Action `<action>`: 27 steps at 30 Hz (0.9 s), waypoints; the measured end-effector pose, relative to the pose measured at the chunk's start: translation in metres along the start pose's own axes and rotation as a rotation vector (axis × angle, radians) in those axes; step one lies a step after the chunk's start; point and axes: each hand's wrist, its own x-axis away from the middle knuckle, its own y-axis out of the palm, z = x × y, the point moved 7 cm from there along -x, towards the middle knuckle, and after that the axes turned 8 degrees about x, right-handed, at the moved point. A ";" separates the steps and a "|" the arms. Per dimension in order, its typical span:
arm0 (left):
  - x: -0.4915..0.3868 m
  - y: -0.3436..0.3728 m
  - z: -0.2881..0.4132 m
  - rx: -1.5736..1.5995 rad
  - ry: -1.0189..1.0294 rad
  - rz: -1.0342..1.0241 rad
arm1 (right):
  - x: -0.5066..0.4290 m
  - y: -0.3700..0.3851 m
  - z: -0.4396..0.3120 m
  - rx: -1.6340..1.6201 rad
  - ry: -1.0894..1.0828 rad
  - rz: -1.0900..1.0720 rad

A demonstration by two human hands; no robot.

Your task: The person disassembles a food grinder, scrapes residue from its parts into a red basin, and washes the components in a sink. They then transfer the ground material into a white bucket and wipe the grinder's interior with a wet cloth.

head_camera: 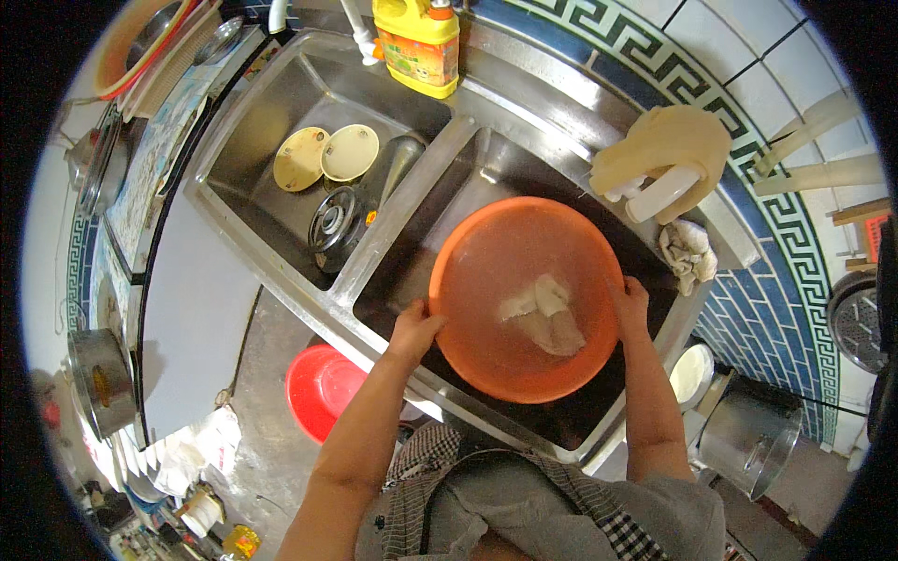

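Note:
An orange plastic basin (477,238) sits in or over the right bowl of a steel double sink (449,179). Cloudy water fills it, with a pale wet cloth (554,326) partly under the surface. My left hand (415,329) grips the basin's left rim, thumb over the edge. On the right rim my right hand (630,308) has hold in the same way. The fingers under the rim are hidden on both sides.
The left bowl holds two small plates (351,152) and a glass pot lid (335,221). A yellow detergent jug (419,49) stands behind the sink. A crumpled rag (687,252) lies at the right corner. A red basin (326,386) is below, left.

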 end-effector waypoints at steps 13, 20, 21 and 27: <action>0.193 -0.054 0.060 0.549 0.248 -0.087 | 0.171 -0.136 -0.189 0.094 -0.359 0.038; 0.324 -0.161 0.013 0.684 0.457 0.048 | 0.263 -0.066 -0.263 -0.007 -0.588 -0.069; 0.346 -0.179 0.001 0.667 0.438 0.105 | 0.275 -0.045 -0.268 -0.025 -0.612 -0.076; 0.451 -0.274 -0.090 0.651 0.350 0.433 | 0.349 0.125 -0.269 0.011 -0.673 -0.360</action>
